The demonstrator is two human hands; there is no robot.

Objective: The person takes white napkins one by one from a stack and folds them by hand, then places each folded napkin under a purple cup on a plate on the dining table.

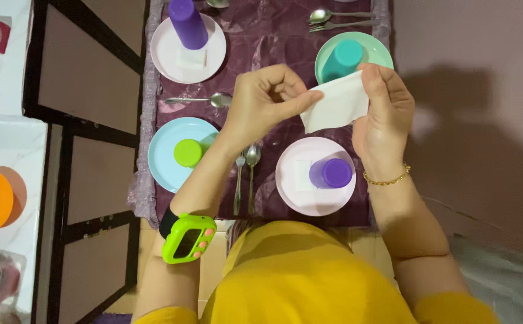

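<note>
Yellow sleeves frame the view, with a green wrist device (187, 237) on the left arm. Both hands hold a white napkin (338, 107) over the bench: left hand (266, 99) pinches one edge in a closed grip, right hand (382, 108) clamps the other. Two white plates (290, 187) (166, 57) seem to have a napkin under their purple cups (330, 173) (187, 23); the green plate (377, 50) and blue plate (162, 157) show none

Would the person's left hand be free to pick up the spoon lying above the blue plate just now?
Probably not: the left hand pinches the white napkin with the right hand, though the spoon lies uncovered close by.
</note>
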